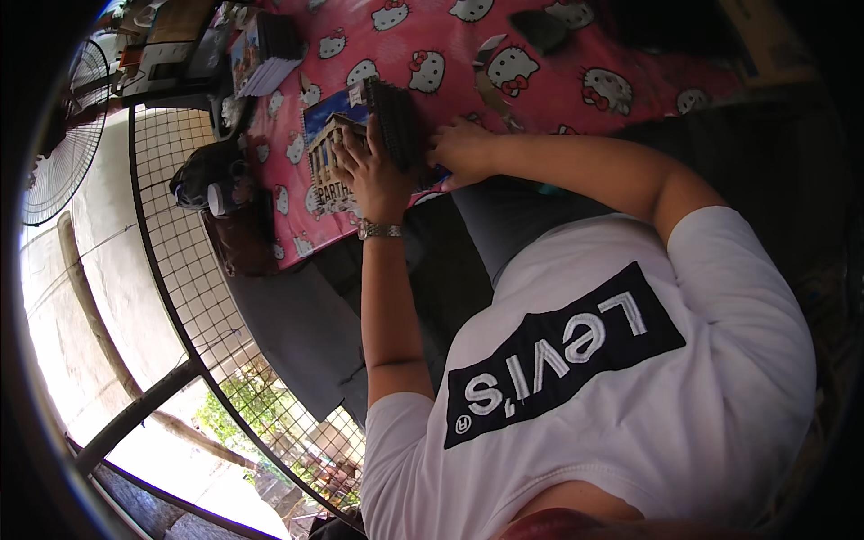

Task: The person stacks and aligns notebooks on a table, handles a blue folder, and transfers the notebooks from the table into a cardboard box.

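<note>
A spiral-bound notebook with a columned stone temple and blue sky on its cover lies near the table's edge. My left hand rests on that cover with its fingers spread; a metal watch is on the wrist. Along the notebook's right side run dark spiral bindings, seemingly of several notebooks together. My right hand is just right of these bindings, its fingers bent around a dark, blue-edged thing at the table's edge. What that is I cannot make out.
A pink table cover with white cat faces spreads ahead. A stack of booklets stands at the far left. Beside the table are a dark bag and a brown bag. A fan and wire mesh are farther left.
</note>
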### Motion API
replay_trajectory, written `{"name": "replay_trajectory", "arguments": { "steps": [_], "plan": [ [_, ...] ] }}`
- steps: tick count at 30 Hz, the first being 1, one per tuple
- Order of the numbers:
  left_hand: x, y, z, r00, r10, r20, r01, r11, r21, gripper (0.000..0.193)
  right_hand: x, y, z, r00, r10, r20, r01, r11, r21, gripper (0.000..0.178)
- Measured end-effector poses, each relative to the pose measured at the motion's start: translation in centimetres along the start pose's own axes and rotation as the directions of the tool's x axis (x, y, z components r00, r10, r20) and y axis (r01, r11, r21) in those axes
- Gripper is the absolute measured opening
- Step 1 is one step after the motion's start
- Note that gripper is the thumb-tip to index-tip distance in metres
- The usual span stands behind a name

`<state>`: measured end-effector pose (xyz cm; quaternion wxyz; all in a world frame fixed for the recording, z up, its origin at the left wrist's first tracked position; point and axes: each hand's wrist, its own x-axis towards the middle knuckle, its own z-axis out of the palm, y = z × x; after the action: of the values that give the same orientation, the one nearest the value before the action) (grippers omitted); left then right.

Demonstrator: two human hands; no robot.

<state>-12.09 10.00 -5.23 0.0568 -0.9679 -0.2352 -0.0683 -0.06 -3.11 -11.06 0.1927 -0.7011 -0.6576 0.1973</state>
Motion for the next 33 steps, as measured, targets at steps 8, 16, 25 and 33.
{"name": "replay_trajectory", "arguments": {
  "steps": [8, 16, 25, 33],
  "plan": [
    [-0.1, -0.1, 0.0, 1.000, -0.005, 0.008, 0.005, 1.000, -0.022, 0.098, 1.1, -1.1, -1.6, 0.943, 0.176, 0.283, -0.207, 0.975, 0.084, 0.042],
    [-0.1, -0.1, 0.1, 1.000, -0.018, 0.014, 0.019, 0.999, -0.032, 0.097, -0.5, -1.3, -0.4, 0.997, 0.068, 0.033, -0.065, 0.996, -0.059, 0.051],
    [-0.1, 0.1, 0.0, 0.999, -0.031, 0.026, 0.033, 0.998, -0.054, 0.097, -0.8, -0.7, -0.2, 0.997, 0.077, -0.005, -0.077, 0.996, 0.033, 0.050],
    [0.1, 0.3, -0.3, 0.999, -0.021, 0.026, 0.022, 0.999, -0.044, 0.096, -0.4, 0.1, 0.7, 0.997, -0.015, -0.072, 0.015, 1.000, -0.004, 0.043]
  ]
}}
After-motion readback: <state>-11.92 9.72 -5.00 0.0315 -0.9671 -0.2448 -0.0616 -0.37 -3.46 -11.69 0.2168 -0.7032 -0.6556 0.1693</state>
